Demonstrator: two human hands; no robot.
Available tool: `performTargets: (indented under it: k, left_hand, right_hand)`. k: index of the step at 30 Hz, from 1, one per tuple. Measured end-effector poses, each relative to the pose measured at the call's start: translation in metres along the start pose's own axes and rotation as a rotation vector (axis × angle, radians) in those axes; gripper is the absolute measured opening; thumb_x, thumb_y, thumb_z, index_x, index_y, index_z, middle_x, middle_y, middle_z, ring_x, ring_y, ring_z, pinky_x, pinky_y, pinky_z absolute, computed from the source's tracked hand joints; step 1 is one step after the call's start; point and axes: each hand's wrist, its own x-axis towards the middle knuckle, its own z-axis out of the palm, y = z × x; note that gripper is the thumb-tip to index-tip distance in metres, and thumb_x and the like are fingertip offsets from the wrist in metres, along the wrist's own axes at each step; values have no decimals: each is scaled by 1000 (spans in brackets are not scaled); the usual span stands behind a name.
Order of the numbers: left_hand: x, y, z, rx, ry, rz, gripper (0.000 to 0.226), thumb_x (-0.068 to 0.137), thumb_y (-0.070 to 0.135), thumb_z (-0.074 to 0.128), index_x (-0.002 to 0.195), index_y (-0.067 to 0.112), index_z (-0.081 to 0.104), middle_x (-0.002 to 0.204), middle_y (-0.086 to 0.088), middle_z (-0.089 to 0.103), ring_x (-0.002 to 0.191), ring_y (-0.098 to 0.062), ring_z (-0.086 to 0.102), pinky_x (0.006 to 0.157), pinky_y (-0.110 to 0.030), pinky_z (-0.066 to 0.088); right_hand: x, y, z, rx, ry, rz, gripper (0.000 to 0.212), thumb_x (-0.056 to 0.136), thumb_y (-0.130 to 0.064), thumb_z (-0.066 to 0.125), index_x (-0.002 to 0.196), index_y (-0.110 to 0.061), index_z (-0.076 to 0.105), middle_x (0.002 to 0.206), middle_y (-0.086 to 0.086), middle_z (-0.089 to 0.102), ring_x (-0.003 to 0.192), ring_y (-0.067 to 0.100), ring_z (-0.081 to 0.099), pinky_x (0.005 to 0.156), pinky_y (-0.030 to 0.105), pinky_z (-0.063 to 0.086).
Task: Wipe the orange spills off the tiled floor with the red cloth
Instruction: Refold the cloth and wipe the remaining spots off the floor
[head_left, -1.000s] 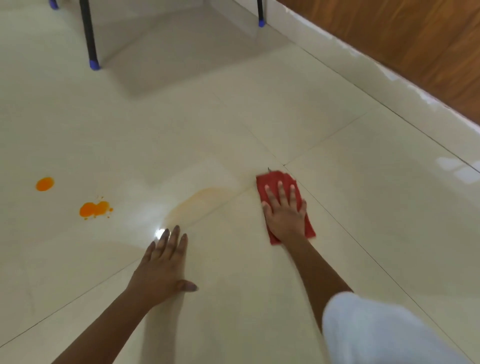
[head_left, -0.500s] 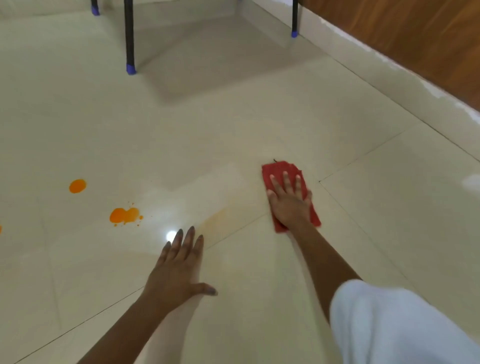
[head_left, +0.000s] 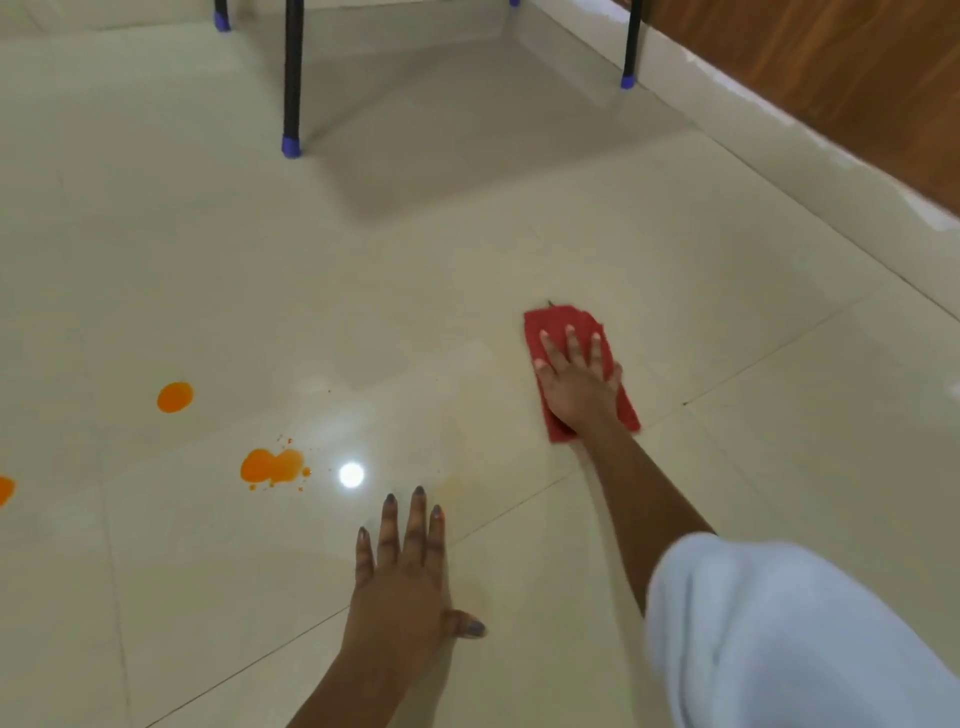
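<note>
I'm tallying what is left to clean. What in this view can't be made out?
Head view:
The leftmost orange spill: cut off by the left edge, size unknown.
Anything under the red cloth: hidden by it and the right hand.
Anything at lower right: covered by the white sleeve.
The black legs: cut off at the top edge; the furniture is unseen.

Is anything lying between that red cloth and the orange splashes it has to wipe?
Nothing visible: bare tile lies between the red cloth and the nearest orange splash. The left hand rests flat just nearer the camera.
</note>
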Motion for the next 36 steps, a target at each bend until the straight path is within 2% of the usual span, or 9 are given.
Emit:
performTargets:
  k: [4,8,14,17,20,23,26,31,36]
  left_hand:
    - [-5,3,-18,-24,-51,-39,117,60,84,35,144,5,12,150,-13,-8,140,-33,-13,107,-60,21]
    - [-8,4,-19,7,-131,-17,115,72,75,44,141,12,-23,139,-5,-42,125,-29,-40,110,-51,-13]
    - [-16,-18,-19,-93,12,65,103,77,72,41,147,10,-3,154,-4,-17,142,-23,-17,116,-43,-2]
    - [-43,-58,-11,-55,93,15,102,75,81,16,138,2,33,148,-17,31,140,-25,18,112,-36,19]
    - [-75,-101,2,-36,110,-71,110,69,87,15,137,2,30,148,-17,27,143,-24,0,109,-37,7]
    - [-90,-123,11,-10,82,-109,107,71,86,12,136,5,37,145,-16,34,143,-25,3,108,-44,26]
    - [-91,-125,15,-17,3,-146,105,73,84,7,134,6,41,142,-17,41,131,-31,25,93,-48,42]
    - [-92,-123,0,-46,3,-113,126,47,91,3,142,11,-12,148,-4,-26,137,-20,-25,111,-39,-5]
    - [-106,-160,-9,-12,21,-169,136,38,96,8,144,11,-5,147,-4,-21,136,-23,-20,112,-41,-4]
  right_hand:
    - [-19,-80,20,-80,-81,-331,49,97,-47,15,145,-43,4,157,-5,-10,141,25,-20,109,55,-10]
    - [-100,-45,37,-104,-98,-577,50,93,-55,11,142,-50,4,154,-16,-11,141,16,-20,111,49,-9]
    - [-67,-47,28,-59,-60,-180,49,98,-48,18,145,-45,6,157,-9,-9,142,21,-16,111,54,-5]
    - [-109,-93,53,-88,-79,-440,52,93,-51,12,144,-46,8,157,-9,-7,142,22,-16,111,54,-5]
    - [-183,-65,71,-111,-116,-704,57,85,-55,8,142,-49,13,155,-15,1,142,15,-15,111,47,-5]
    - [-182,-31,66,-152,15,-608,54,87,-53,16,141,-49,16,154,-13,15,143,17,3,110,48,12]
    - [-141,-64,60,-121,-58,-359,50,93,-51,15,143,-49,6,156,-12,-4,144,20,-10,112,50,2]
    - [-204,-107,85,-207,-40,-720,48,88,-45,31,135,-42,39,146,-4,40,136,28,34,100,58,35]
    - [-192,-57,66,-229,-47,-599,54,90,-50,22,143,-44,15,154,-8,17,143,23,10,106,56,27]
